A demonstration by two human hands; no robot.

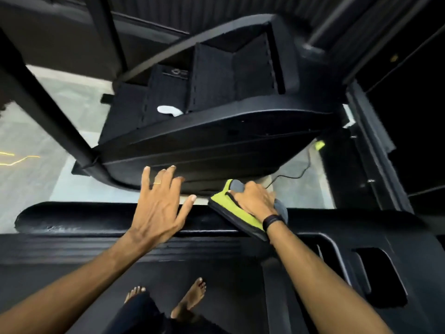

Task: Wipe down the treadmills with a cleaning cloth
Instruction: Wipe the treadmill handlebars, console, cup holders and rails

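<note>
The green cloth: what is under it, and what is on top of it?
The cloth lies on the treadmill's black handlebar. The right hand presses on it. The bar surface beneath is covered.

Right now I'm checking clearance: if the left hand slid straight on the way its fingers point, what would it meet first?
Probably the black console housing; the left hand points up at its lower edge, fingertips seemingly almost there, though depth is unclear.

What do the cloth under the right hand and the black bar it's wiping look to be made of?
Yellow-green and grey cleaning cloth: soft fabric, probably microfibre, matte, folded limp under the right hand.
Black horizontal treadmill bar: hard, likely moulded plastic or painted metal; its faint sheen and light scuffs leave that open.
</note>
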